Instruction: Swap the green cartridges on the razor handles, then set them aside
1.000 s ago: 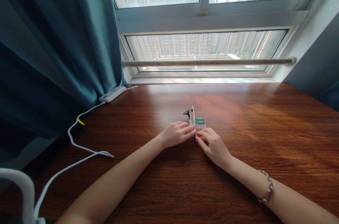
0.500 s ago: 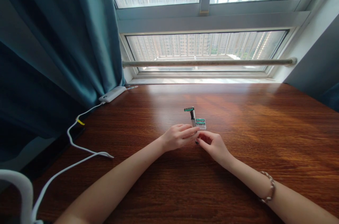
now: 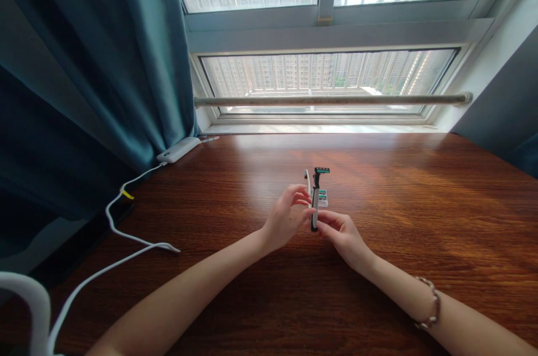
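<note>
A razor (image 3: 315,204) stands nearly upright between my hands, its green-edged blade head at the top turned to the right. The fingers of my right hand (image 3: 343,237) pinch the lower end of its grey and black handle. My left hand (image 3: 284,219) is on the other side, its thumb tip at the razor handle and its curled fingers around a slim pale handle (image 3: 309,180) with a dark tip. What that piece is, I cannot make out. Just behind the razor lies a small clear case (image 3: 323,199) with green-striped blade cartridges, partly hidden.
The brown wooden table (image 3: 412,221) reaches back to the barred window (image 3: 328,73). At the left stand a blue curtain (image 3: 155,53) and a white power strip (image 3: 180,149), whose white cable (image 3: 110,216) runs toward the front left.
The blade head that faced left now faces right, and more of the handle shows. The slim pale handle has come into view beside it. My left fingers have lifted and curled.
</note>
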Available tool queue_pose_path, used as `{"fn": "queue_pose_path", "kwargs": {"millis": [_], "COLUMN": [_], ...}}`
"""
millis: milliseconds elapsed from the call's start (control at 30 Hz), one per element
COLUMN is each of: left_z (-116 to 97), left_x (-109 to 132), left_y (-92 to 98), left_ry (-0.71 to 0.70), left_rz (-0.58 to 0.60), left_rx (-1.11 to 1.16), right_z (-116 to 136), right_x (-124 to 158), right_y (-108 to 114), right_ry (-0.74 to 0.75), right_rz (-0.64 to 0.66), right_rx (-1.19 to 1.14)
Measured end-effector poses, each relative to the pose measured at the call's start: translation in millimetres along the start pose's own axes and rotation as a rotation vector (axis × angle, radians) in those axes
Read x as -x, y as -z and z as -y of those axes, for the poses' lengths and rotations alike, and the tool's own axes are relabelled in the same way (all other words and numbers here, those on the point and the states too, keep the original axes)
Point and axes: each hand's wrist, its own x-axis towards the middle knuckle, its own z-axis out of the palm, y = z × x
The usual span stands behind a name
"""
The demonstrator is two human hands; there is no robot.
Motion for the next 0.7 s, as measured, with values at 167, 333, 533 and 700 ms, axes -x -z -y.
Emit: {"fn": "queue_pose_path", "kwargs": {"millis": [167,333,533,700], "left_z": [-29.5,-37.0,-36.5,-40.8], "left_x": [-5.4,-5.9,-11.2,-13.7], "left_y": [-3.4,-5.7,-2.3,0.1], "left_ry": [0.387,0.506,0.537,0.564], "left_rz": [0.142,0.1,-0.015,0.056], "left_rx": [0.429,0.612,0.703,0.609], "right_z": [1.8,5.3,5.0,10.4], "right_x": [7.8,11.8,9.7,-4.5], "right_y": [-9.4,-15.8,-11.6,8.8], "right_ry": [-0.036,-0.075,-0.058,0.088], "right_rz": [0.151,0.204,0.089,-0.201], "right_rx": [-0.053,-0.076,0.042,0.063]}}
